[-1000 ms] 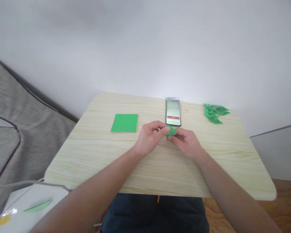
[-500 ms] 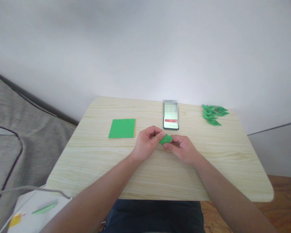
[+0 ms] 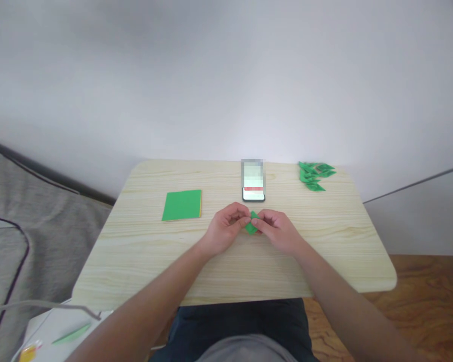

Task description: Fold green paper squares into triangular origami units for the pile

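A small folded piece of green paper [image 3: 251, 229] is pinched between both hands, just above the near middle of the table. My left hand [image 3: 226, 229] is closed on its left edge, thumb and fingers together. From the right, my right hand [image 3: 277, 229] grips the same paper, its thumb lying over the front. The fingers cover part of the folds. To the left of my left hand lies a square stack of green paper [image 3: 181, 205], a yellow edge showing at its right side. Several folded green paper pieces [image 3: 313, 176] lie grouped at the back right.
A phone [image 3: 253, 195] with its screen lit lies beyond my hands, near the wall. The pale wooden table [image 3: 136, 251] has rounded corners. At lower left, a white surface [image 3: 64, 319] carries a light green item, beside grey fabric [image 3: 56, 241] and a cable [image 3: 41, 303].
The folded paper has turned from lying slanted to a more upright diamond, and my right thumb now lies across it. The whole view has shifted slightly as my head moved.
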Available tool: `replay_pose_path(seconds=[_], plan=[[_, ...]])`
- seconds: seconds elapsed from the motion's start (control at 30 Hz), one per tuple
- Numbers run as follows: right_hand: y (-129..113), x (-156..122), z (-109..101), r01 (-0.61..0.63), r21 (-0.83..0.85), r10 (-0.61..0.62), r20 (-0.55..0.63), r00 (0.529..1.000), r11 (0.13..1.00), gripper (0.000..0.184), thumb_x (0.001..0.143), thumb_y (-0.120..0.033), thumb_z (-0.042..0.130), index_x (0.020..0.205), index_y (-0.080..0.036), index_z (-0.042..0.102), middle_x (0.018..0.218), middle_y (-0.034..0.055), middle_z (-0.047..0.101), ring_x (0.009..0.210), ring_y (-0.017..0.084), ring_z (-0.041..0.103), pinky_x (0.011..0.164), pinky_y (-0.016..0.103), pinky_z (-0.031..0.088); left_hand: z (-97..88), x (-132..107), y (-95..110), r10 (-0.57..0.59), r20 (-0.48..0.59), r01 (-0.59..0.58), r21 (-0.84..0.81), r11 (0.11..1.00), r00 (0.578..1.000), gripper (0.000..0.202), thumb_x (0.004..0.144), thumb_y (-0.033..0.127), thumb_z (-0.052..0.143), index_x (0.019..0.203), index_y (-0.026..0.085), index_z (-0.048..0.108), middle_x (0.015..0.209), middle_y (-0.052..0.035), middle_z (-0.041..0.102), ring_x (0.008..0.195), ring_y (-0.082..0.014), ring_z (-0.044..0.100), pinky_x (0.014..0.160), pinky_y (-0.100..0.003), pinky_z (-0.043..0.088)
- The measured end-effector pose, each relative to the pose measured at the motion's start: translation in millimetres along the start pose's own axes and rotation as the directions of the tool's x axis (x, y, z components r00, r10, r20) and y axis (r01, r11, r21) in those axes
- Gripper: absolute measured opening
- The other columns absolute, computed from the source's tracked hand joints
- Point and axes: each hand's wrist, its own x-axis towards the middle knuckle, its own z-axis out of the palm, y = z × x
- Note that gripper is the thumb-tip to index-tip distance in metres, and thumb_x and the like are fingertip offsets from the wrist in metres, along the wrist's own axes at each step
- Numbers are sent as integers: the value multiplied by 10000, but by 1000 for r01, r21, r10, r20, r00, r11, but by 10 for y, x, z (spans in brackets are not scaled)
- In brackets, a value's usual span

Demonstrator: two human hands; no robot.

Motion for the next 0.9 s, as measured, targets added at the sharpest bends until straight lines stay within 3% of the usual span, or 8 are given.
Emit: replay_pose_path(seconds=[0.17,0.23,0.37,0.5,0.63,0.9], plan=[[98,-76,-15,-50,-100,43,-69,997,994,264,904,-455,680,793,-219,720,743,9,719,663,162,611,623,288,447,2,-136,21,-17,47,6,220,975,999,89,967,266,634,1007,196,672,931,-27,674,902,-161,627,861,-318,493],[121,-90,-10,-56,-36,52,-114,992,998,218,885,-437,704,913,-223,738,789,16,744,691,174,643,639,296,464,-19,-188,23,10,29,-19,347,938,1000,104,953,242,634,1032,206,692,957,-35,674,943,-181,625,899,-346,490],[123,-97,6,-36,57,46,-171,984,998,308,861,-376,727,1131,-233,691,771,8,755,677,183,666,636,301,475,-40,-247,31,75,-12,-61,472,879,997,144,904,185,653,1030,223,713,973,-35,687,959,-199,639,911,-367,494],[119,-105,25,-26,75,42,-222,974,997,205,851,-356,733,1001,-237,659,734,6,746,633,176,653,603,295,457,-31,-260,42,180,29,-164,581,797,983,269,818,117,706,1051,250,728,1034,-26,728,1029,-224,640,976,-403,476],[126,-100,40,-24,73,41,-232,972,997,176,831,-345,746,917,-232,643,720,5,735,621,168,644,587,288,443,-38,-258,35,253,48,-221,659,719,966,251,819,140,723,1036,265,746,1068,-33,720,1070,-235,635,1012,-427,465],[126,-87,49,-56,30,61,-216,975,998,172,824,-344,740,909,-224,651,728,12,734,639,168,650,599,289,452,-76,-249,34,260,69,-241,651,720,963,286,797,93,675,1026,251,742,1056,-30,734,1043,-231,640,996,-420,474]])
